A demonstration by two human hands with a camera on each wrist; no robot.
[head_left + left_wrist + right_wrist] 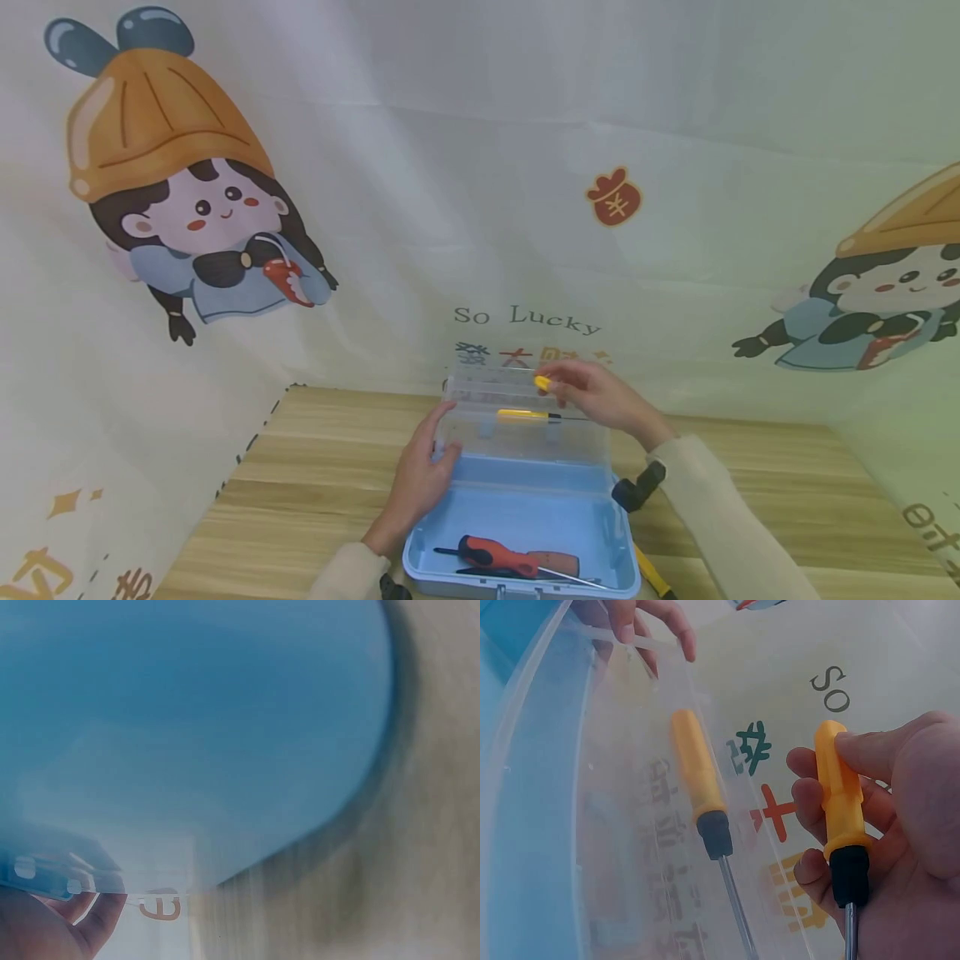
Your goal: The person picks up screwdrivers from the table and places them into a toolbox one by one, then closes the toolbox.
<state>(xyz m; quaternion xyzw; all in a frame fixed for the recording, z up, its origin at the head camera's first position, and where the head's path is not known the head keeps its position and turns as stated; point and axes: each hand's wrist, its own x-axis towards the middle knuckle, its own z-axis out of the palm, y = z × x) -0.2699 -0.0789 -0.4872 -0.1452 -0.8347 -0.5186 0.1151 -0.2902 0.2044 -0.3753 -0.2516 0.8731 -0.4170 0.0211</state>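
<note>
My right hand (588,392) pinches a yellow screwdriver (841,787) by its handle, thumb on one side and fingers on the other; its black collar and metal shaft point away past the palm. At the left edge of the raised clear lid (525,437), my left hand (423,467) grips the plastic between thumb and fingers. A second yellow screwdriver (695,769) shows through the hazy lid, lying crosswise in the head view. Below the lid sits the light blue toolbox (525,521), with a red and black screwdriver (495,557) and other thin tools inside.
A yellow and black tool (654,573) lies on the wooden table (300,483) at the box's right side, partly hidden. Behind the table hangs a white printed cloth (450,167), close to the lid. The box's front latch (517,592) faces me.
</note>
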